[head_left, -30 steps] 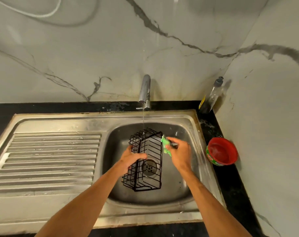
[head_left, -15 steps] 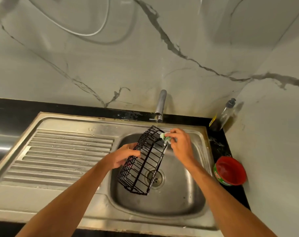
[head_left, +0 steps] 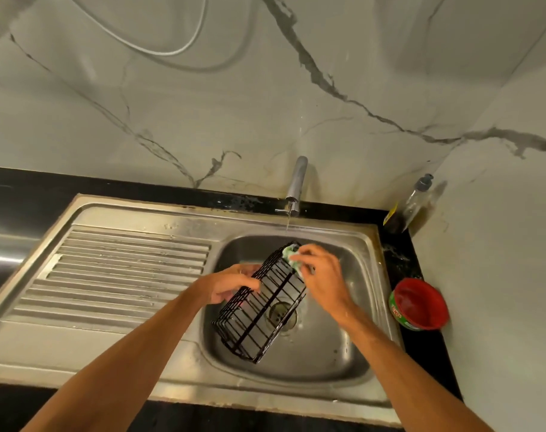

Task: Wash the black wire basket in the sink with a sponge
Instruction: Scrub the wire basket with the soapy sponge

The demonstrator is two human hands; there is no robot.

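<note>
The black wire basket [head_left: 260,307] hangs tilted over the steel sink bowl [head_left: 324,360], its far end raised toward the tap. My left hand [head_left: 231,285] grips the basket's left long side. My right hand [head_left: 320,277] pinches a green sponge [head_left: 292,257] and presses it against the basket's far upper corner. A thin stream of water falls from the tap [head_left: 296,185] just behind the sponge. The drain [head_left: 281,313] shows through the wires.
A ribbed steel draining board [head_left: 115,272] lies to the left of the bowl. A red tub of dish soap [head_left: 418,304] sits on the black counter at the right. A clear pump bottle [head_left: 415,201] stands in the back right corner against the marble wall.
The basket has been lifted and tilted, its far end now up and toward the right. My right hand with the sponge moved from the basket's right side to its far top corner.
</note>
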